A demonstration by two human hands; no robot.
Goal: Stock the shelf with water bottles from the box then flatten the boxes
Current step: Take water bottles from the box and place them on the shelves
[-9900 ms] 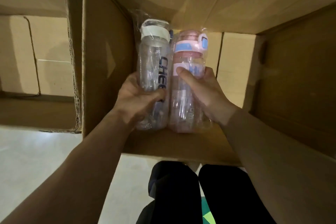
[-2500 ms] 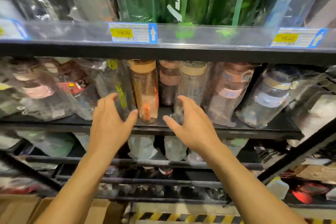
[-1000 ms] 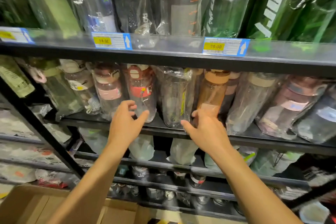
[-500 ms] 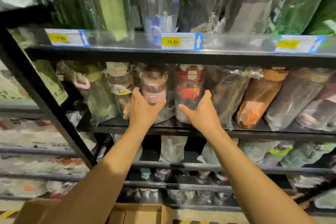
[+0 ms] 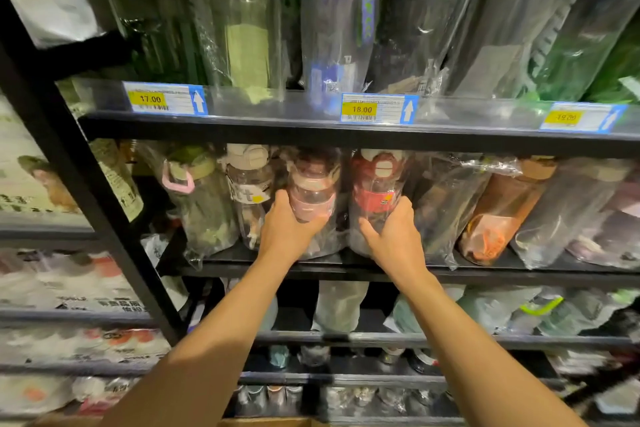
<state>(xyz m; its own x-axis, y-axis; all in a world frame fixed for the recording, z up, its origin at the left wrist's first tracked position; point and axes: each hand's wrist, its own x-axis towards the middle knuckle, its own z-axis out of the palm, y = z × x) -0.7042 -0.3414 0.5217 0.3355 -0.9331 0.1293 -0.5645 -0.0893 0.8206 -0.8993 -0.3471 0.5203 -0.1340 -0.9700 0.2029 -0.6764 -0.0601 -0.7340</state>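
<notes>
Bagged water bottles stand in a row on the middle black shelf (image 5: 346, 265). My left hand (image 5: 285, 229) grips a pink-banded bottle (image 5: 311, 198) from its left side. Beside it my right hand (image 5: 391, 236) grips a red-lidded bottle (image 5: 375, 191), fingers round its right side. Both bottles stand upright on the shelf, wrapped in clear plastic. The cardboard box shows only as a brown strip (image 5: 263, 422) at the bottom edge.
A white-lidded bottle (image 5: 247, 180) and a green one (image 5: 197, 204) stand to the left; an orange bottle (image 5: 498, 215) leans at right. Tall dark bottles (image 5: 332, 21) fill the upper shelf above price tags (image 5: 379, 109). A black upright (image 5: 86, 191) slants at left. Lower shelves hold more goods.
The view has come closer to the shelf. Both hands have closed more firmly round the pink-banded and red-lidded bottles they reached half a second ago.
</notes>
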